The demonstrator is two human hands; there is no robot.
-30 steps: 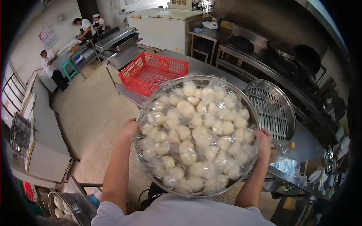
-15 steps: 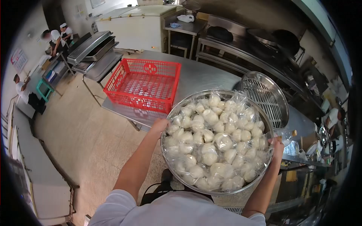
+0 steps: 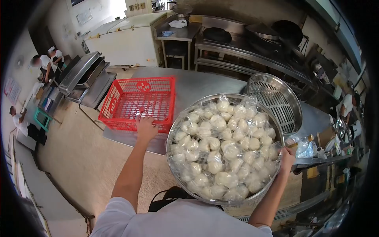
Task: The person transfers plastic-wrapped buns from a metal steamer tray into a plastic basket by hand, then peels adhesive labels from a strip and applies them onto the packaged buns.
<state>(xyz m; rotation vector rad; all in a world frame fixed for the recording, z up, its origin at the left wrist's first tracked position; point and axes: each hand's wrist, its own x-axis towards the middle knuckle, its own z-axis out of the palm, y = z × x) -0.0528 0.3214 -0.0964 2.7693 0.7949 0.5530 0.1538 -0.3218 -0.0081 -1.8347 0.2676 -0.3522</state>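
A round metal steamer tray [image 3: 174,176] is full of white dough buns [image 3: 215,166], many in clear plastic wrap. It is held in front of my body, its left side close to the crate. My right hand [image 3: 287,158] is closed on the tray's right rim. My left hand [image 3: 147,128] is off the tray, its fingers hooked over the near wall of a red plastic crate [image 3: 167,102]. The crate stands on the metal table [image 3: 197,81], and no contents show inside it. Part of the tray's underside is hidden.
A second round steamer tray with a slatted base [image 3: 276,104] lies behind the buns. Bottles and bags [image 3: 306,146] sit at the right end of the table. Stoves with woks [image 3: 286,33], a white freezer [image 3: 126,43] and co-workers [image 3: 47,65] are farther off.
My left hand has let go of the tray's left rim and moved left onto the red crate's near wall. My right hand still holds the tray. The view has shifted slightly.
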